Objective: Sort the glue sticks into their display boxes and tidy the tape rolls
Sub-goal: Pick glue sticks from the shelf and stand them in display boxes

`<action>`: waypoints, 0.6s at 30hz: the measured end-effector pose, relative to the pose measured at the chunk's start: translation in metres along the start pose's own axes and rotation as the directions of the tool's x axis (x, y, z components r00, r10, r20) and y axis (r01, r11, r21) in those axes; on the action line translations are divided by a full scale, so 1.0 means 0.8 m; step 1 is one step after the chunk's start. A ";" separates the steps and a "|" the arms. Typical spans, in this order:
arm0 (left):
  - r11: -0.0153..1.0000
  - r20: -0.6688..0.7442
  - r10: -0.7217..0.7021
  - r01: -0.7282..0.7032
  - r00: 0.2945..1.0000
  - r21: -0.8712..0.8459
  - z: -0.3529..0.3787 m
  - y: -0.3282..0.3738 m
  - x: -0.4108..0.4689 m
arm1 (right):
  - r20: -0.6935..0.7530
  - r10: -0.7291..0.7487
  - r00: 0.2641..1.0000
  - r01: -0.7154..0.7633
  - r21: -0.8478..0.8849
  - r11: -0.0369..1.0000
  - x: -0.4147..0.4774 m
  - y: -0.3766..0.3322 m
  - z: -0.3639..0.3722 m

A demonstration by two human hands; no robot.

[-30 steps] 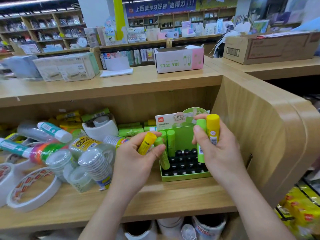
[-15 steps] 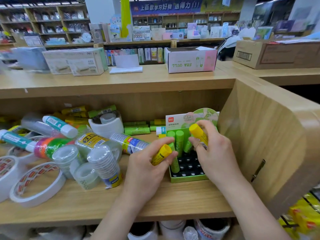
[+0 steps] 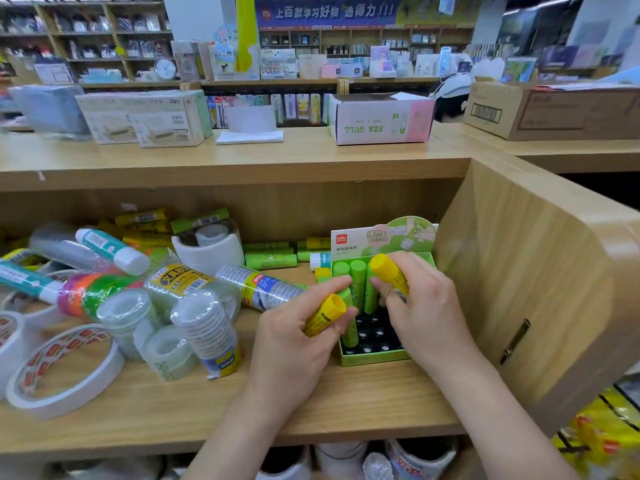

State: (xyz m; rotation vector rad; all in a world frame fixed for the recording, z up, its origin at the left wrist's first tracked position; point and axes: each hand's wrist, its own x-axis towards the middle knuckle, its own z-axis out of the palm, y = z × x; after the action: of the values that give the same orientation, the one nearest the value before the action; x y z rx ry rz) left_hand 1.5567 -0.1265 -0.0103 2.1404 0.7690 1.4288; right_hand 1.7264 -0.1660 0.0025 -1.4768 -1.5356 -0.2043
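The wooden shelf [image 3: 346, 403] carries all task items. Its left half holds a loose pile of tape rolls [image 3: 207, 337]: shrink-wrapped stacks of clear tape lie on their sides, and a wide white ring of tape [image 3: 65, 372] lies flat near the front edge. Loose glue sticks [image 3: 270, 259], green and yellow, lie along the back wall behind the pile.

The green display box [image 3: 374, 358] stands at the right end of the shelf, just beside the side panel. Three green sticks [image 3: 358, 282] stand upright in its rear row; the dark sockets in front of them are open.

The left hand [image 3: 294, 341] is at the left wall of the box, fingers curled around a yellow glue stick [image 3: 325, 315], cap pointing up and right. A further green stick [image 3: 349, 332] stands in the box against these fingers; whether they grip it cannot be determined.

The right hand [image 3: 426, 313] is over the box, fingers clamped on a second yellow stick [image 3: 388, 271], cap tilted up and left.
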 end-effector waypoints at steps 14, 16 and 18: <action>0.999 0.009 -0.002 0.003 1.000 -0.052 -0.004 0.006 0.001 | 0.068 0.159 0.985 -0.165 0.088 0.982 -0.005 0.002 -0.006; 0.996 -0.019 -0.036 0.034 0.999 -0.087 -0.005 0.007 0.004 | -0.002 0.247 0.969 -0.242 0.189 0.952 -0.011 -0.006 -0.011; 0.993 -0.061 -0.062 0.056 0.996 -0.106 -0.008 0.013 0.009 | -0.030 0.339 0.940 -0.312 0.323 0.893 -0.012 -0.011 -0.021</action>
State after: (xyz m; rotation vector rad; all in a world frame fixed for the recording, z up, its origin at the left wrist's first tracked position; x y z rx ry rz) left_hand 1.5553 -0.1291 0.0034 1.9858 0.7574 1.4804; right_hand 1.7256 -0.1866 0.0088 -1.4212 -1.1644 0.1689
